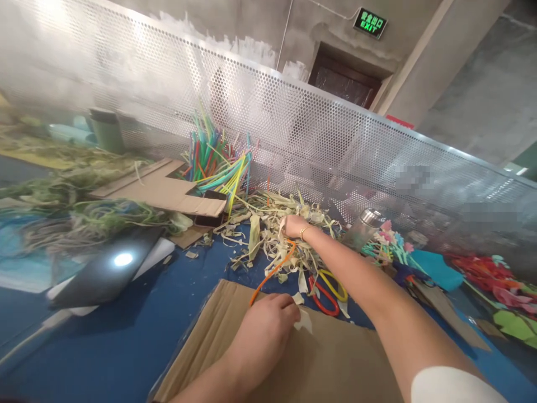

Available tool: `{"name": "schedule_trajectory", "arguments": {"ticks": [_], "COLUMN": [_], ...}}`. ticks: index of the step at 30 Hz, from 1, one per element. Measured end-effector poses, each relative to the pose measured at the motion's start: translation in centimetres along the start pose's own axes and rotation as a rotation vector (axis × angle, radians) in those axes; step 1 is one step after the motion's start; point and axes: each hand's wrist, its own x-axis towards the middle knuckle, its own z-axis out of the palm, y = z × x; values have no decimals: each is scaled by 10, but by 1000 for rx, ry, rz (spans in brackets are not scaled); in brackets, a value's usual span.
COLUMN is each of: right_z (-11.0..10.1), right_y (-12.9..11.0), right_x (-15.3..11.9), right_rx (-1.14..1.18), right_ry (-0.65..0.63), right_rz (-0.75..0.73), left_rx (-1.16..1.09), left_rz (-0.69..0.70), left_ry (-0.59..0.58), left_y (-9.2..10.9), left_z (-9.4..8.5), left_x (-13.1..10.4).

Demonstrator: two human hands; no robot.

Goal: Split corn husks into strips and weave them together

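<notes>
My right hand [293, 226] reaches into a heap of pale dried husk strips [268, 215], its fingers closed among them; what they grip is hidden. Over the near cardboard sheet [335, 358], my left hand [268, 324] has its fingers curled together beside a small pale scrap [304, 321]. Whether that hand grips the scrap or something else is not visible. An orange pipe cleaner [273, 272] runs from behind my left hand up to the heap near my right hand. Red [325, 299] and yellow [338, 284] loops lie just beyond the cardboard, under my right forearm.
A perforated metal screen [293, 117] stands behind the blue table [138, 347]. Colourful pipe cleaners [213, 157], cut cardboard [159, 187] and a dark device with a bright light [107, 268] are leftward. A metal-capped bottle [364, 226] and red craft pieces [482, 271] are rightward.
</notes>
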Motion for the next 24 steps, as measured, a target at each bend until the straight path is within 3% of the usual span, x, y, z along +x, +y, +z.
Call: {"name": "schedule_trajectory", "arguments": {"ticks": [3,7,9,11,13,14,17,20,24], "right_z": [-4,-29,-36,-34,-26,-22,-21,-38,-58], "right_y": [1,21,30,34,33,32,31,39,45], "right_x": [5,-5,-22,-40,-52,-54,-43,-20,-6], "right_rx": [80,191,246,212,100,62,82,173,629], "right_ry": [77,168,73,-118,-250,-250,-81,92,168], "right_rz": [-37,-84,-229,-375,-381,-334,-176,-98,-52], "left_rx": [-13,-26,-37,-43,-41,-39,-35,-46,-64], "left_rz": [3,-5,-4,-2,-3,-6,-19,-42,-68], "left_ry": [-10,-10,-13,-16,-18,-18,-17,-16,-5], "left_y": [0,1,1,1,2,2,2,2,2], "left_z": [-1,-2,-2,-1,-1,-1,-1,-2,-3], "left_x": [0,-1,-1,-1,0,0,1,1,2]}}
